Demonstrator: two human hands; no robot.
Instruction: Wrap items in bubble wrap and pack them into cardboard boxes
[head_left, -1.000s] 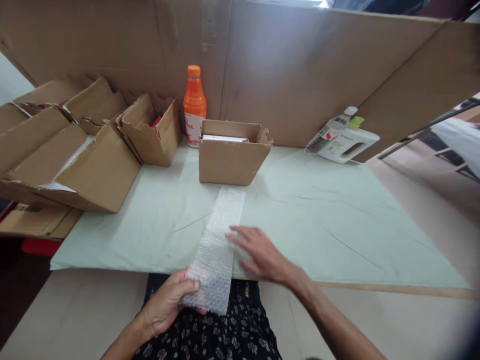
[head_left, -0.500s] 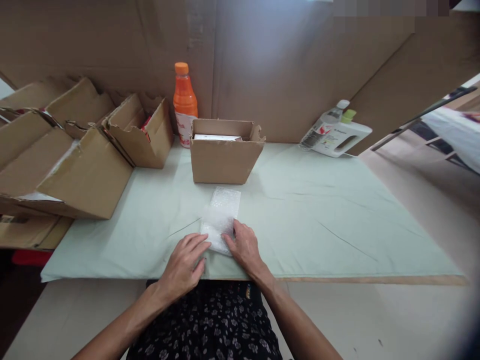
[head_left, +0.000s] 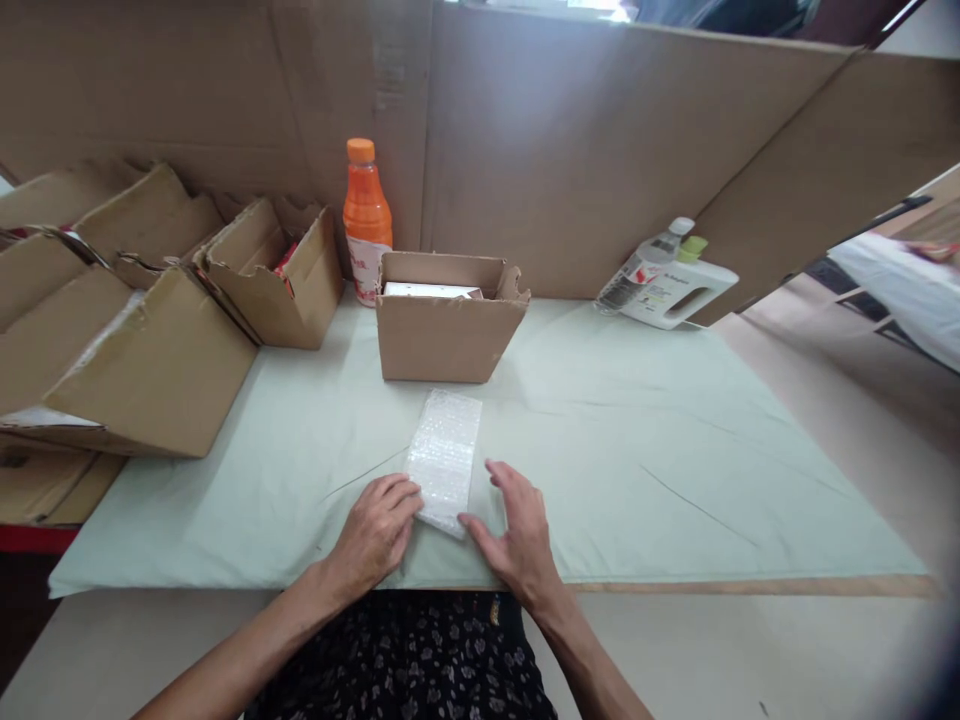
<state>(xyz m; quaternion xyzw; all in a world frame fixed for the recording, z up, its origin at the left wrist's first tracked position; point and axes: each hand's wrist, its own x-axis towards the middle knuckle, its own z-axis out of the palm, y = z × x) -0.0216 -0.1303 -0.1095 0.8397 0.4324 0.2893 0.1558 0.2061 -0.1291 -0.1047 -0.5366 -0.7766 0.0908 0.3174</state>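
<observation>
A flat bubble-wrap pouch (head_left: 446,450) lies slightly aslant on the pale green cloth in front of me. My left hand (head_left: 381,525) grips its lower left edge, fingers close together and curled over the rim; the thumb is partly hidden beneath the hand. On the other side, my right hand (head_left: 519,535) is open, thumb and fingers spread wide. Its thumb tip touches or nearly touches the pouch's lower right corner, while the fingers are off it. Just beyond the pouch stands a cardboard bin (head_left: 442,340) with white flat items (head_left: 431,290) inside.
Several open cardboard boxes (head_left: 172,370) crowd the left side, one smaller box (head_left: 300,300) holding something red. An orange bottle (head_left: 367,225) stands behind the bin. At the back right, a clear bottle (head_left: 637,275) leans on a white jug (head_left: 682,295). Cardboard walls (head_left: 585,150) border the table.
My right hand has moved right, letting go of the pouch's right side and spreading its fingers. The left hand stays at the left edge. The view has tilted up slightly.
</observation>
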